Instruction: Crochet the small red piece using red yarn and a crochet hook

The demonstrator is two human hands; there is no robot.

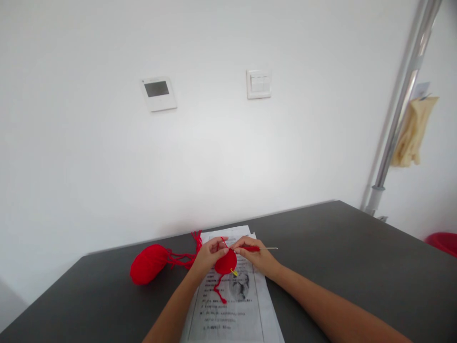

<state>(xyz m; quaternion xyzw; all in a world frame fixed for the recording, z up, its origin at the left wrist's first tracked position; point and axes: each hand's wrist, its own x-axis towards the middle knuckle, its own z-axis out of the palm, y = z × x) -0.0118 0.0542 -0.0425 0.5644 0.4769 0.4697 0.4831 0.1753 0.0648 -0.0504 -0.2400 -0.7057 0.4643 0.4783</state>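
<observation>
My left hand [210, 253] pinches the upper left edge of a round red crochet piece [226, 262], and a strand of red yarn runs up over its fingers. In my right hand [257, 256] is a crochet hook [268, 248] with a red grip, its tip end at the edge of the piece by my left thumb. A yellow stitch marker [234, 272] hangs from the lower right of the piece. Below it, a red yarn tail [218, 288] dangles over the paper. A ball of red yarn [149, 263] lies to the left, with loose strands leading toward my left hand.
Printed sheets [228, 324] lie under my hands on the dark table [321, 257]. Behind it rises a white wall with a thermostat panel [159, 94] and a light switch [259, 84]. A metal pole [396, 119], yellowish gloves [414, 133] and a red object [444, 242] are at the right.
</observation>
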